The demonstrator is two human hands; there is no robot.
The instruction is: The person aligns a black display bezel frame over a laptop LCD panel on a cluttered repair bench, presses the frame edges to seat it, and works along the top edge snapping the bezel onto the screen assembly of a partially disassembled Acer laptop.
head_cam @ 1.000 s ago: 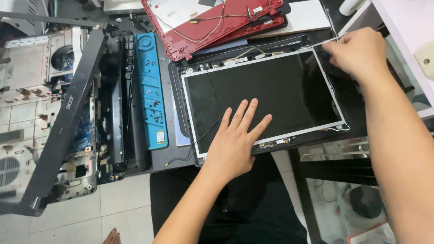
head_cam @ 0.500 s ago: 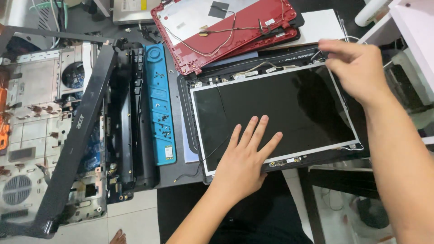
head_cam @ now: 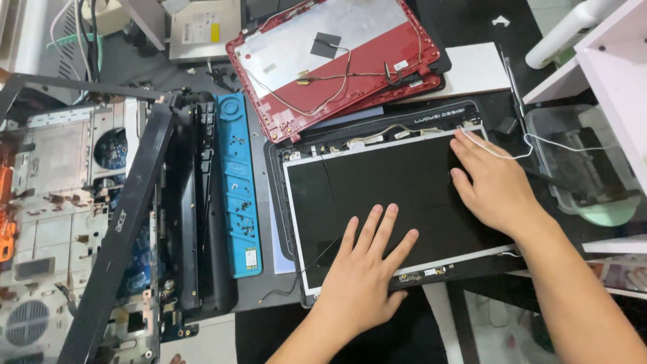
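Right hand (head_cam: 495, 185) has slid in from the panel's far right corner and now lies flat on the dark laptop screen panel (head_cam: 391, 202), fingers together and stretched toward that corner, gripping nothing. Nearest us, the left hand (head_cam: 367, 276) presses palm-down on the panel's near edge, fingers fanned wide, which looks like a way to pin the glass so it can't skid in its black back cover (head_cam: 377, 128). Panel and cover sit at the near right of the dark worktable (head_cam: 259, 296), the near edge just overhanging. A thin white wire (head_cam: 512, 156) curls off the right fingertips toward a clear plastic tray (head_cam: 573, 168) at the right. Left of the panel, a blue strip-shaped part (head_cam: 237, 195) stands beside a black bezel frame (head_cam: 128, 222) leaning across stripped laptop chassis (head_cam: 60, 202). Farther back, a red lid shell (head_cam: 337, 61) lies inside-up, cables exposed, apparently parked clear of the work.
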